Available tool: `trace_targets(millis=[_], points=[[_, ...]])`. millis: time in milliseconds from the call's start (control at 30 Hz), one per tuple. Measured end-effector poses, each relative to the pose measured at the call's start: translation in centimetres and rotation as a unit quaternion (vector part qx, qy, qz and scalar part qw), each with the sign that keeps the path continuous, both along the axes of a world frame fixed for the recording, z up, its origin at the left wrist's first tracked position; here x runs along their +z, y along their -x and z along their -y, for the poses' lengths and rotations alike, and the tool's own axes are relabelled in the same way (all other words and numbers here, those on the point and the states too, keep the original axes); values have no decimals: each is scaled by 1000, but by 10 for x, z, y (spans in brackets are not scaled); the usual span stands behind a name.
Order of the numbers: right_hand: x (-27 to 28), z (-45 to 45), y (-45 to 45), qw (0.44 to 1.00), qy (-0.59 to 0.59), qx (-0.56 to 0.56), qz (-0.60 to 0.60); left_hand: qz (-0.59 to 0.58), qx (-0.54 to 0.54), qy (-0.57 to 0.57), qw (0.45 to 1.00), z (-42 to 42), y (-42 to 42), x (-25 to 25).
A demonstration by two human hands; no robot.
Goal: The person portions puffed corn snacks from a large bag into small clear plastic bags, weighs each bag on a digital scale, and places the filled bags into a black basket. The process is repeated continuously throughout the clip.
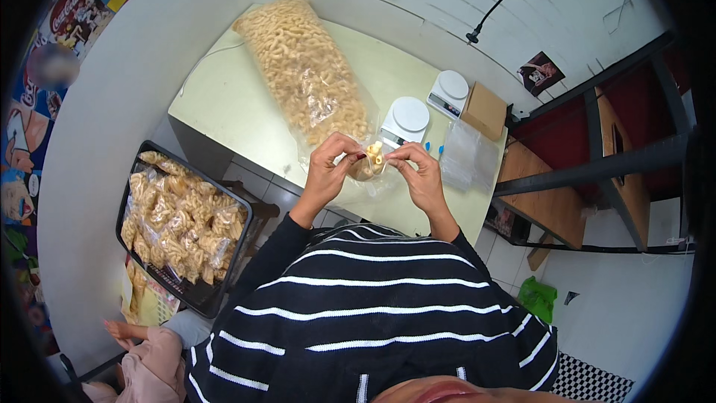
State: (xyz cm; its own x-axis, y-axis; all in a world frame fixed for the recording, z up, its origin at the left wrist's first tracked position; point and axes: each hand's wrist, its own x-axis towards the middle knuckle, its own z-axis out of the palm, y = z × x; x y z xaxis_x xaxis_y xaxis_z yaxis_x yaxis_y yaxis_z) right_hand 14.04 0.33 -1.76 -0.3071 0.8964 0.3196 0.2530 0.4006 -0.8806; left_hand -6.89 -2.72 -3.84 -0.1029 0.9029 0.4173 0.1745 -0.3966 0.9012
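Note:
Between my two hands is a small clear plastic bag (366,170) with pale curled puffed snacks showing at its mouth. My left hand (330,170) pinches the left side of the bag's rim between thumb and finger. On the opposite side, my right hand (418,172) pinches the rim in the same way. Just beyond my left hand lies a large clear sack (313,81) full of the same curled snacks, its near end reaching almost to my fingers. A white digital kitchen scale (407,117) stands just past my right hand.
A second scale (449,89), a cardboard box (485,110) and a stack of clear bags (467,154) occupy the table's (215,103) right end. At left, a black crate (210,302) holds several filled bags. Another person's hand (119,330) shows at lower left.

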Motion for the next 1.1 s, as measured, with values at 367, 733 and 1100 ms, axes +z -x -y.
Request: trace_targets(millis=[367,733,1100], points=[[-2,-4,-3,1000,-2,-24,7,-24,-37,-2,999,-9,-6,-3],[-13,-5,-12,993,43,-97,-54,-28,17,7,999,-19,-7,-8],[-21,0,-12,997,60,-53,-15,-14,-66,56,996,-16,-15,-15]])
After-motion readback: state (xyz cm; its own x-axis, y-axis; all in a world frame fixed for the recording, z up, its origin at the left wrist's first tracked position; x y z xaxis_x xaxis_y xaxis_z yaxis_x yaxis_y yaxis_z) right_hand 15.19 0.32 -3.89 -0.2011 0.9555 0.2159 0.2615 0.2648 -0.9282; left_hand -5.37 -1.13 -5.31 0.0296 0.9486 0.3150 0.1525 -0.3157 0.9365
